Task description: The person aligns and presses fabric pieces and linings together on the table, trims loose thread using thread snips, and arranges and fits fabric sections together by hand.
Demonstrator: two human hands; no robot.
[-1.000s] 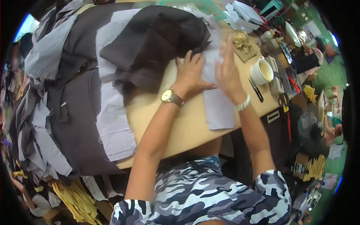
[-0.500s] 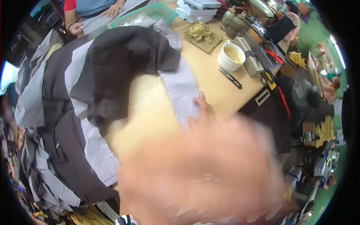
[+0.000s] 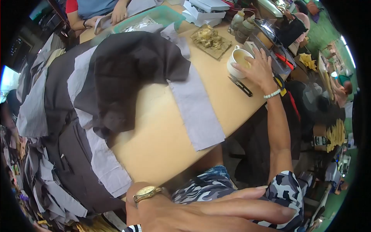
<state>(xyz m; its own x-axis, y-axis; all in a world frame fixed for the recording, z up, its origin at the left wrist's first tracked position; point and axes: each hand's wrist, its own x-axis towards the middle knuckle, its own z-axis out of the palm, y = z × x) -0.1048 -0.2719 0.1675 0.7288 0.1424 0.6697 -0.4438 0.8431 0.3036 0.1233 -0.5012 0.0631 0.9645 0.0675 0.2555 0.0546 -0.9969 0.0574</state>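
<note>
My right hand (image 3: 257, 69), with a pale bead bracelet at the wrist, reaches over the white cup (image 3: 234, 70), which holds something pale yellow. Its fingers are spread, with the thumb and a fingertip at the cup's rim; whether they press on it is unclear. Black thread snips (image 3: 240, 86) lie just below the cup. My left hand (image 3: 216, 210), wearing a gold watch, is close to the camera above my lap, fingers stretched out and holding nothing visible. A light grey cloth strip (image 3: 199, 112) extends from beneath dark cloth (image 3: 116, 65) on the table.
Dark and grey cloth pieces (image 3: 33, 112) are heaped along the left. A board with a yellowish lump (image 3: 210, 37), bottles (image 3: 244, 29) and a green basket (image 3: 176, 17) stand farther back. Scissors (image 3: 280, 82) lie right of my hand. Another person's hand (image 3: 119, 12) rests on cloth opposite.
My right hand has moved from the cloth strip to the cup. The blurred left hand has lowered toward my lap, uncovering the strip's near end and the table edge.
</note>
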